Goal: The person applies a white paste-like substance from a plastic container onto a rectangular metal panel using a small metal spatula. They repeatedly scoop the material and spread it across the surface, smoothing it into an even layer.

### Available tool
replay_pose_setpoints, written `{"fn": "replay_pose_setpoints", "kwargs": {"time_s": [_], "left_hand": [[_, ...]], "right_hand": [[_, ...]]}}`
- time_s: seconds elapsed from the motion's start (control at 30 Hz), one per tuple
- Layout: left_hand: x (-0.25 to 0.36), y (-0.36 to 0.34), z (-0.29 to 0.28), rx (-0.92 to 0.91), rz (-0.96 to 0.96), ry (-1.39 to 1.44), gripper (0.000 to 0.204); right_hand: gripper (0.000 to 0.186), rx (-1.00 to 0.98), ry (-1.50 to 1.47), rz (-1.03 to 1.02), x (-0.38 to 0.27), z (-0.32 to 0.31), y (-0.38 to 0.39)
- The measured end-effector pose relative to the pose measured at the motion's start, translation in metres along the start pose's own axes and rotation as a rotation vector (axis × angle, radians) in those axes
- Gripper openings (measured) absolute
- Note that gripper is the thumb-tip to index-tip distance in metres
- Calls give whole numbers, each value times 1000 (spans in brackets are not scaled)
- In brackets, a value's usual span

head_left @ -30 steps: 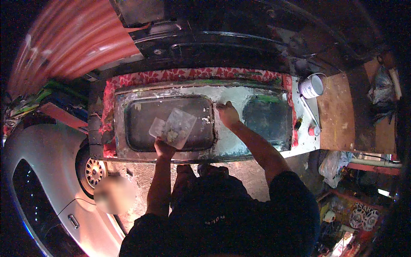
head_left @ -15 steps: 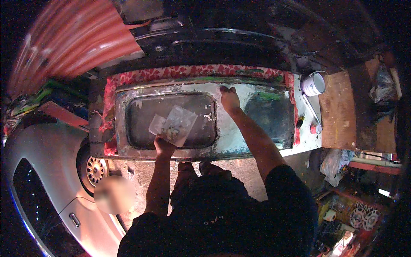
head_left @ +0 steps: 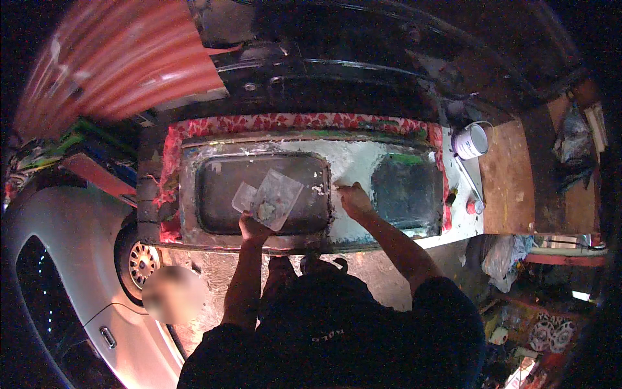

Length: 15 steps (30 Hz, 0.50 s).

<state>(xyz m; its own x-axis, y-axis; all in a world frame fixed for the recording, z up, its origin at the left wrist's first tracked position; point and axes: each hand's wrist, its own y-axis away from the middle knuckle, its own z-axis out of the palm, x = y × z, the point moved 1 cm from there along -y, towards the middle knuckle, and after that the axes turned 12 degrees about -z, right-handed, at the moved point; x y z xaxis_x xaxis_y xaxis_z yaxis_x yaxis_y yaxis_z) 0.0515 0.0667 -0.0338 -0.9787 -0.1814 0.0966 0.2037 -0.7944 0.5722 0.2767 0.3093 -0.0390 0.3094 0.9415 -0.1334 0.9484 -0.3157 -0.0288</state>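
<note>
A long, worn panel [head_left: 350, 233] with white patchy filler and two dark inset rectangles lies before me on red patterned cloth [head_left: 304, 120]. My left hand [head_left: 251, 227] grips a translucent plastic sheet [head_left: 285, 191] with lumpy pale material on it, held over the left inset; a smaller translucent piece [head_left: 241, 198] sits beside it. My right hand [head_left: 353, 201] is closed, fingertips at the white strip between the two insets, just right of the left inset's edge; what it holds is too small to make out.
A white bucket [head_left: 470, 141], a long bar [head_left: 468, 175] and a red can [head_left: 474, 206] sit at the panel's right, beside plywood [head_left: 509, 181]. A silver car [head_left: 71, 259] stands at left. Red corrugated sheeting [head_left: 116, 58] and a dark vehicle body [head_left: 350, 58] lie beyond.
My right hand went up toward the panel's far edge half a second ago and has now come back down toward me. My left hand still holds the plastic sheet.
</note>
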Motion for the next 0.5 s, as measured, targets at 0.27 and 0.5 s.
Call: {"fn": "replay_pose_setpoints", "kwargs": {"time_s": [0.27,0.5], "left_hand": [[25,5,-37,-122,61,-28,52],[39,28,-30,-175,61,96,48]], "right_hand": [[37,379,-40,92,23,-44,-103],[28,187,28,249,-6,-13,-150]]}}
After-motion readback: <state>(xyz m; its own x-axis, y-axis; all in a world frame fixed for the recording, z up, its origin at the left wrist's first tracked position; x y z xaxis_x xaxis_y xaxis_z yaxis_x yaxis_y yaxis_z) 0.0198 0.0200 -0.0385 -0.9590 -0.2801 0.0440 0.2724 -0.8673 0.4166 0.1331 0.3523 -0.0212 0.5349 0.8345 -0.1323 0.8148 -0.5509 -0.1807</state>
